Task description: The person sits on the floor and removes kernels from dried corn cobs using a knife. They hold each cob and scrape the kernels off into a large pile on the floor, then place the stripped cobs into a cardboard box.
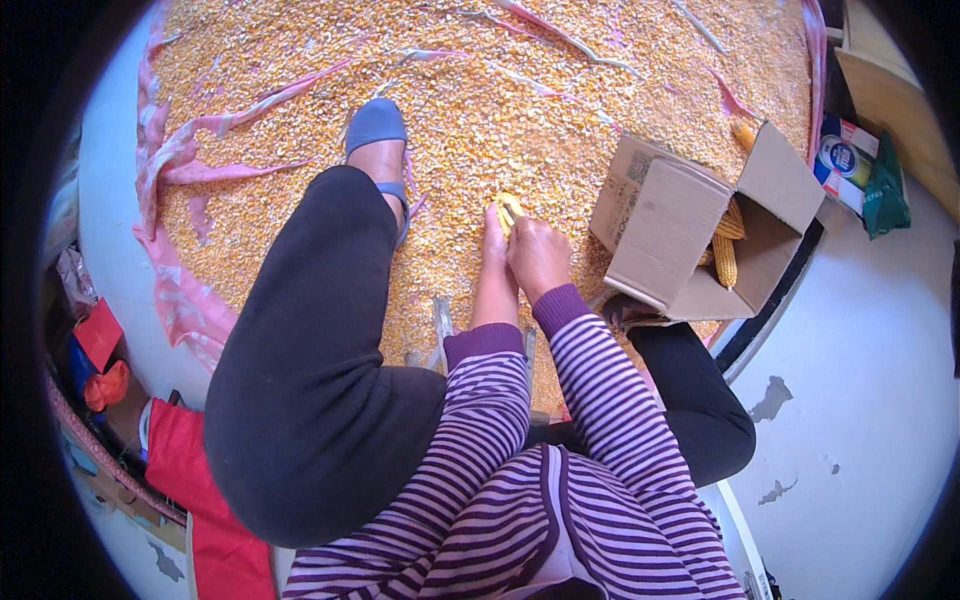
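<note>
A yellow corn cob (509,202) is between my two hands, above a spread of loose kernels. My left hand (492,238) grips it from the left, with the thumb lying along its side. My right hand (541,253) is curled over the cob's near part, knuckles up, and hides much of it. The loose corn kernels (480,135) cover a pink patterned sheet (184,300) under and around my hands.
A cardboard box (667,225) lies tipped to the right, its flaps spread, with several corn cobs (724,261) inside. My blue-shod foot (377,124) stands among the kernels. Folds of the sheet rise through the corn. Red cloth (180,442) lies at lower left.
</note>
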`<action>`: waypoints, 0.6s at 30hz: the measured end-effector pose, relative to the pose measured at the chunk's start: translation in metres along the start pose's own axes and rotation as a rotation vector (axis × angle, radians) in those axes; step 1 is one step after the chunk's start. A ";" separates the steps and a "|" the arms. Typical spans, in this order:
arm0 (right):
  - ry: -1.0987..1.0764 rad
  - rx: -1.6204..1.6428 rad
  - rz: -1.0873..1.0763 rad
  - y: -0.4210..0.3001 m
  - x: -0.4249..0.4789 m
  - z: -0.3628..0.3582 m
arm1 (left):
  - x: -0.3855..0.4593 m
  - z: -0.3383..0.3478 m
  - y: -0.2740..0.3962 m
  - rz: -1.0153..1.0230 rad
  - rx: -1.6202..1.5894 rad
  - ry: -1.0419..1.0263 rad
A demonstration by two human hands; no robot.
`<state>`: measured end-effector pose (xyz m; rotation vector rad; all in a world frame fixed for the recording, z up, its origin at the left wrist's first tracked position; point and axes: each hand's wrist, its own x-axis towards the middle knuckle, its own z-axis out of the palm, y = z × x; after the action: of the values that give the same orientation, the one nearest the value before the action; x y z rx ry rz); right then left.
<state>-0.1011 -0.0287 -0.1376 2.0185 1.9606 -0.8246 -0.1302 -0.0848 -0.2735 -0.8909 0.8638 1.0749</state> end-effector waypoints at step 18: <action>0.035 -0.061 -0.006 0.009 -0.070 -0.045 | -0.008 0.013 0.001 -0.116 -0.070 -0.089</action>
<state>-0.0789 -0.0661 -0.0661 2.0068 1.9860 -0.7267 -0.1309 -0.0757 -0.2617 -0.9333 0.6961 1.0401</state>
